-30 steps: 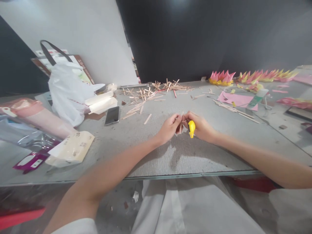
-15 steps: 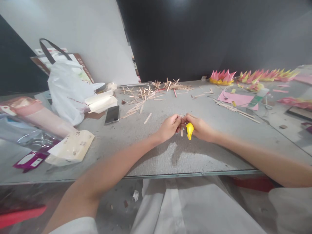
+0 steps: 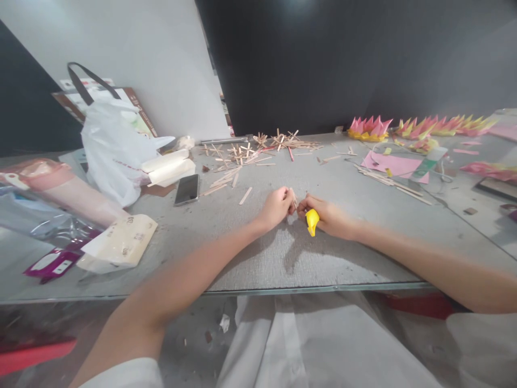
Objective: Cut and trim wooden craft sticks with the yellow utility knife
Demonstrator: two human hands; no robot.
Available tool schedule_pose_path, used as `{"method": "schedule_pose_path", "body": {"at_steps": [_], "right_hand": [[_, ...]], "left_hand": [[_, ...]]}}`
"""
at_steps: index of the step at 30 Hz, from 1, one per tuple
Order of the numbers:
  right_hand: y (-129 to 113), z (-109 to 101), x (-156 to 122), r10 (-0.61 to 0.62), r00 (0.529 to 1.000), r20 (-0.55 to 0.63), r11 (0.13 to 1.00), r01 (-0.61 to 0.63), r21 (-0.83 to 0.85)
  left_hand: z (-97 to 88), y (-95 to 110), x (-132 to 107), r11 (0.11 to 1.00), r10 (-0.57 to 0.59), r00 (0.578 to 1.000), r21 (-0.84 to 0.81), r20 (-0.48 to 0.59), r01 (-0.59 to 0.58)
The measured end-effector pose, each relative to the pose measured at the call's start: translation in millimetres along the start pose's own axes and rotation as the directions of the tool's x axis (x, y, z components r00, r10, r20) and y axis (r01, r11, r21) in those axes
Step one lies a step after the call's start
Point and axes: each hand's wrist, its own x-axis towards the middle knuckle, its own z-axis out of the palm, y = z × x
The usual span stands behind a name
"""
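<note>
Near the front of the table, my left hand (image 3: 278,207) is closed around wooden craft sticks (image 3: 294,200); only a thin end shows past the fingers. Just to its right, my right hand (image 3: 323,213) curls around a small bright yellow tool (image 3: 312,222) that sticks out below the palm. Its working end is hidden by the fingers, so its exact kind does not show. A narrow gap separates the fingertips of both hands. Farther back lies a heap of loose and crossed craft sticks (image 3: 283,141), with a single stick (image 3: 245,195) nearer my left hand.
To the left are a phone (image 3: 187,189), a white plastic bag (image 3: 107,143), a pink bottle (image 3: 81,188) and a paper packet (image 3: 121,245). Pink and yellow folded-paper flowers (image 3: 369,129), pink paper (image 3: 393,164) and long sticks (image 3: 390,180) lie to the right.
My hands have moved slightly apart, the left with the craft sticks. The stick that pointed down between them no longer hangs there. The yellow tool has shifted a little down and left.
</note>
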Motion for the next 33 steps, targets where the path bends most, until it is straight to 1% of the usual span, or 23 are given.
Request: {"method": "schedule_pose_path", "body": {"at_steps": [3, 6, 9, 12, 15, 18, 24, 28, 33], "right_hand": [[-2, -2, 1, -0.005, 0.998, -0.068, 1.0, 0.003, -0.025], [-5, -6, 3, 0.012, 0.981, -0.193, 0.998, -0.024, -0.059], [-10, -9, 4, -0.029, 0.954, -0.297, 0.997, 0.005, -0.082], [-14, -10, 3, -0.065, 0.935, -0.349, 0.993, 0.028, -0.112], [-15, -9, 1, -0.082, 0.941, -0.327, 0.99, 0.038, -0.139], [-14, -9, -1, -0.113, 0.952, -0.285, 0.986, 0.071, -0.153], [-12, -11, -4, -0.131, 0.955, -0.267, 0.975, 0.075, -0.211], [-14, -13, -3, -0.121, 0.959, -0.255, 0.973, 0.065, -0.22], [-15, -13, -1, -0.113, 0.966, -0.233, 0.977, 0.065, -0.205]], "left_hand": [[-6.5, 1, 6, 0.995, -0.026, 0.998, -0.099, -0.051, 0.021], [-7.5, 3, 6, 0.987, 0.015, 0.998, -0.16, -0.067, -0.026], [-4.0, 5, 2, 0.98, 0.071, 0.996, -0.181, -0.049, -0.079], [-0.1, 8, -4, 0.973, 0.112, 0.994, -0.201, -0.011, -0.112], [2.7, 11, -9, 0.968, 0.12, 0.993, -0.225, 0.021, -0.113], [4.7, 10, -10, 0.967, 0.117, 0.993, -0.231, 0.023, -0.109], [6.6, 12, -12, 0.967, 0.092, 0.995, -0.241, 0.03, -0.082], [6.7, 12, -14, 0.975, 0.104, 0.994, -0.199, 0.015, -0.099], [7.0, 9, -16, 0.985, 0.143, 0.99, -0.097, 0.004, -0.142]]}}
